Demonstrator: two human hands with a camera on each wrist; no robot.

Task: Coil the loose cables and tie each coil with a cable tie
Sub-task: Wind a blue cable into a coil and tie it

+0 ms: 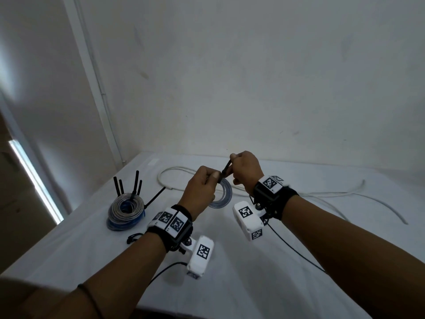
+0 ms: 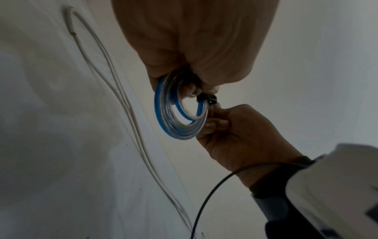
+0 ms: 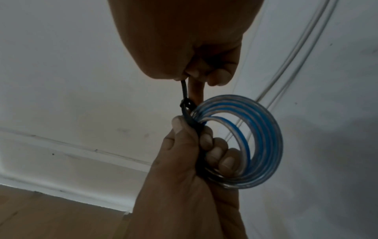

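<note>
Above the white table (image 1: 253,261) my left hand (image 1: 210,180) grips a small coil of blue and clear cable (image 1: 224,195), fingers curled through its loop (image 3: 255,137). A black cable tie (image 1: 226,168) is wrapped round the coil beside my left thumb. Its head (image 2: 206,97) sits against the turns. My right hand (image 1: 233,161) pinches the tie's tail (image 3: 185,90) and holds it up and away from the coil (image 2: 178,110). Both hands are raised off the table.
A stack of tied blue and grey coils (image 1: 125,209) with black tie tails sticking up lies at the left. A long loose white cable (image 1: 333,194) snakes across the table's back and right. The wall stands close behind.
</note>
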